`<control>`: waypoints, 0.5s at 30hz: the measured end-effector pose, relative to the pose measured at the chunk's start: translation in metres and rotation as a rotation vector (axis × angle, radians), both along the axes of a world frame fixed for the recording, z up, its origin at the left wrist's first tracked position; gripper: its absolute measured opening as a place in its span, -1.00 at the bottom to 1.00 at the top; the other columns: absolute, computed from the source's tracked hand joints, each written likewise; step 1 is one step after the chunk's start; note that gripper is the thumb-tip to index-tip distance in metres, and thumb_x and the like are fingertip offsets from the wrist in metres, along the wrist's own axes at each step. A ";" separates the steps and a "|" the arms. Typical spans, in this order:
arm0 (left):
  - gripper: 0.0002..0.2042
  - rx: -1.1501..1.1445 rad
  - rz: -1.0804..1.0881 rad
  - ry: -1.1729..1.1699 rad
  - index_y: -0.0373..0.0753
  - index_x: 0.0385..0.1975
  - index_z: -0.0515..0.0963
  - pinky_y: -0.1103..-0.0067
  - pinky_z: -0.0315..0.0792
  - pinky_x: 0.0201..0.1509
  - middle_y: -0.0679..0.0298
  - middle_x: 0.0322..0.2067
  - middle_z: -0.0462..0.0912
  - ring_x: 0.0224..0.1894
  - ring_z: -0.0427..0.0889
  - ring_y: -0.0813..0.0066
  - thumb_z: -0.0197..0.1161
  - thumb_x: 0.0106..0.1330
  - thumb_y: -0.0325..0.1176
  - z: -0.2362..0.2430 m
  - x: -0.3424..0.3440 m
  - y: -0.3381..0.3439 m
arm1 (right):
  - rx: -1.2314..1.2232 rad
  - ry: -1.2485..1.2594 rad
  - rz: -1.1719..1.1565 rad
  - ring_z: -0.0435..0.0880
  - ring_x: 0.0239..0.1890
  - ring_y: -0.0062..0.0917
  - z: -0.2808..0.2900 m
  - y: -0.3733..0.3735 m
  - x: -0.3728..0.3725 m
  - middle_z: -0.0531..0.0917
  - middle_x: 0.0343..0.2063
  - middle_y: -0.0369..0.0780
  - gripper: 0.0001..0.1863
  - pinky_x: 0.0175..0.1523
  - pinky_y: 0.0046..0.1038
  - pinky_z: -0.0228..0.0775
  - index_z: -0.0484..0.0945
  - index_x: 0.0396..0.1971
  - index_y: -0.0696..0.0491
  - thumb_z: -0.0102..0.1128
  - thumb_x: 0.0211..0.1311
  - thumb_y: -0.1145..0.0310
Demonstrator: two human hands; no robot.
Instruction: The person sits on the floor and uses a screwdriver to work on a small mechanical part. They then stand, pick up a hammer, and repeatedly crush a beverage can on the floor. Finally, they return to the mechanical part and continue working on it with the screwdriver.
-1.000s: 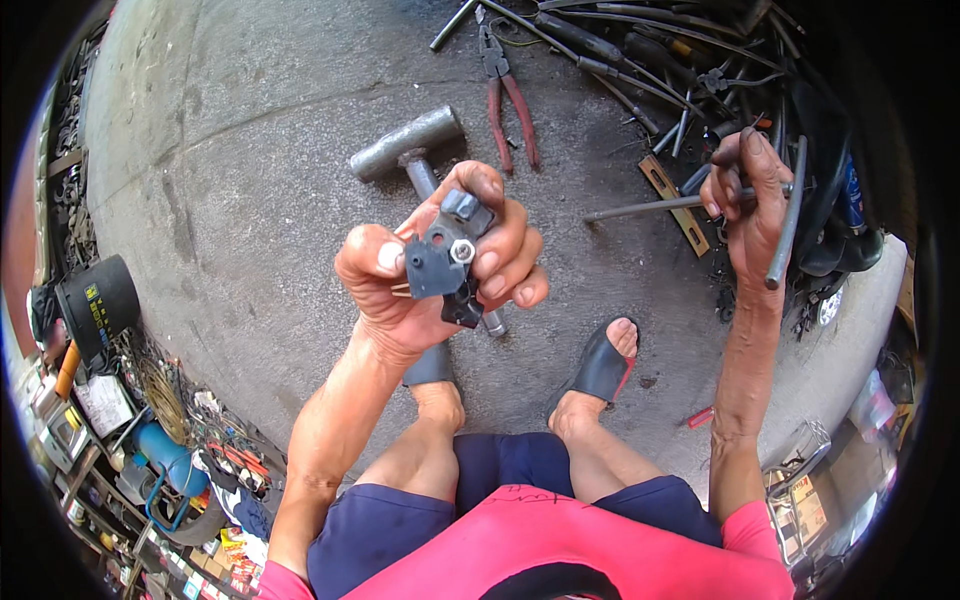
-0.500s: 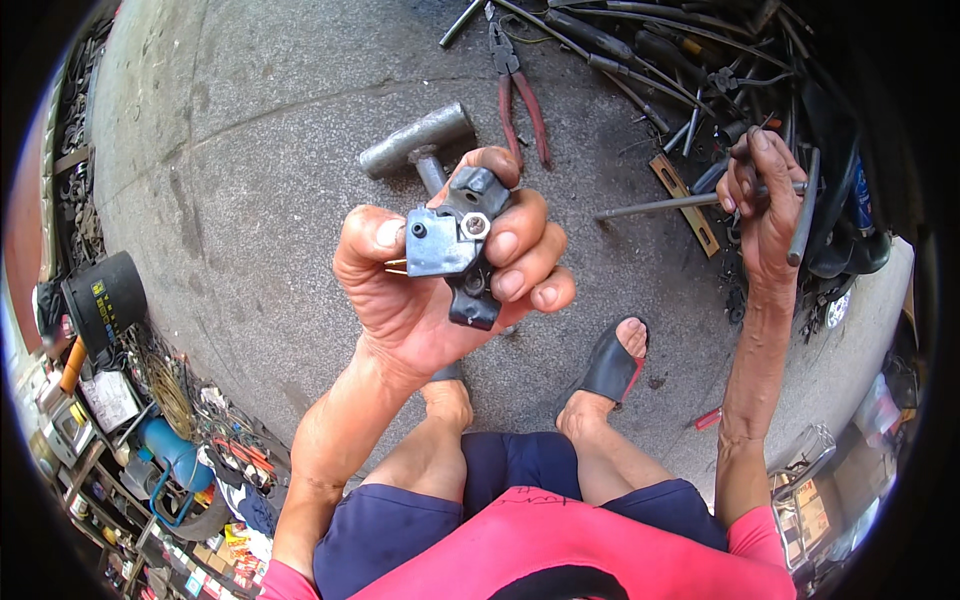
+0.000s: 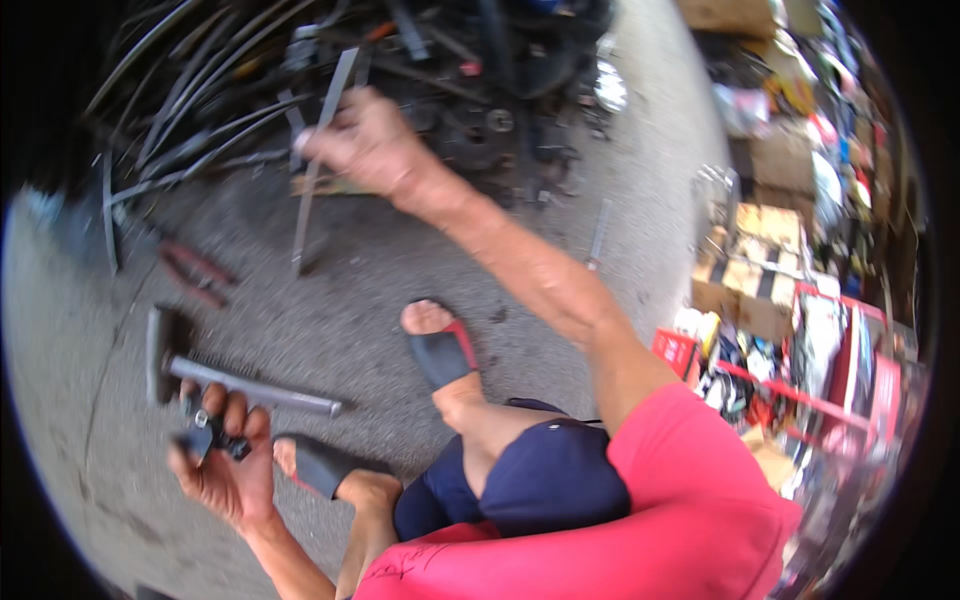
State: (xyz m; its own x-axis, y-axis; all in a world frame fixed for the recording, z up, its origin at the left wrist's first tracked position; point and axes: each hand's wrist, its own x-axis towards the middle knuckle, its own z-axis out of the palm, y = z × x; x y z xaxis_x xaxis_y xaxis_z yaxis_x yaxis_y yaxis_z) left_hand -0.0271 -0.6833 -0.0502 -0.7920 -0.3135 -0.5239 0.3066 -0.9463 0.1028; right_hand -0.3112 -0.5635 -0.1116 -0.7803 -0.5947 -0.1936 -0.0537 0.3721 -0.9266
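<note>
My left hand [image 3: 232,480], at the lower left, is closed around a small dark metal clamp [image 3: 203,436] with a nut on it. Fingers cover part of the clamp. Just beyond that hand, a steel hammer [image 3: 255,386] with a tubular handle lies on the concrete. My right hand [image 3: 375,150] reaches to the near edge of a tool heap and is smeared by motion. A long grey metal rod [image 3: 306,222] runs past its thumb and fingers, its lower end near the floor. Whether the fingers grip the rod is unclear.
Red-handled pliers [image 3: 195,272] lie left of the rod. The heap of dark tools and rods [image 3: 450,75] spreads across the far side. Cardboard boxes [image 3: 755,265] and a red rack [image 3: 840,405] stand at the right. My sandalled feet are on the concrete [image 3: 560,400].
My view has turned right, toward the tool heap and boxes. The left hand, still holding the clamp, now appears lower left; the right hand has become blurred, with its arm stretched out.
</note>
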 end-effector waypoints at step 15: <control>-0.38 -0.063 -0.160 -0.126 -0.34 0.15 0.19 0.48 0.25 -0.16 0.10 -0.12 0.32 -0.29 0.33 0.40 0.16 0.00 -0.40 -0.026 -0.016 0.000 | 1.354 0.133 -0.683 0.62 -0.37 -0.17 -0.091 0.448 0.032 0.61 -0.45 -0.03 -0.60 -0.25 -0.22 0.44 0.46 -0.34 0.23 0.22 -0.14 0.23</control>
State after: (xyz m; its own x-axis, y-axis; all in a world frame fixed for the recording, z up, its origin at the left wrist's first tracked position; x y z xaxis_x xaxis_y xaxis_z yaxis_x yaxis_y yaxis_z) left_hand -0.0427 -0.6832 -0.0761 -0.7638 -0.2246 -0.6052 0.1340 -0.9723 0.1917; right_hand -0.2794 -0.1151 -0.2024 -0.8790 0.4380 -0.1885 0.4222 0.8986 0.1190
